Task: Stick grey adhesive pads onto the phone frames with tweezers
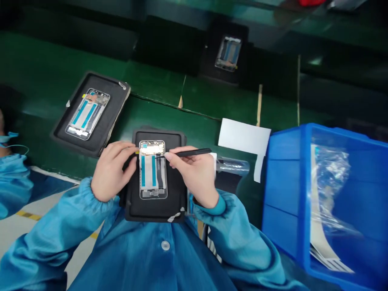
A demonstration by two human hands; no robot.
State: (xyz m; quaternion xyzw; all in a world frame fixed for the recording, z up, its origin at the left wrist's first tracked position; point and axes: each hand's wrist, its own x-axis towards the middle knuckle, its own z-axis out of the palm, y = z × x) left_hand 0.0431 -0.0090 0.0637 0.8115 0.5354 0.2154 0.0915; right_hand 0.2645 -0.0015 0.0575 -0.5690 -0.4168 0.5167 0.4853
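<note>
A phone's metal mid-frame (153, 169) lies face up on a black foam mat (177, 212), with blue strips down its middle. The fingertips of my left hand (113, 171) grip the frame's upper left edge, near a small yellow tab. My right hand (190, 176) pinches a slim black pen-like tool (188, 152), and its tip rests on the upper part of the frame. The hands hide parts of the mat, and the tool's tip is partly hidden by my right fingers.
On the green workbench (169, 97), black mats with similar frames (87, 113) (228, 53) lie ahead. A white card (244, 137) and a clear tube (233, 165) lie right, beside a blue bin (285, 194) of plastic bags. A co-worker in a blue smock (13, 182) sits left.
</note>
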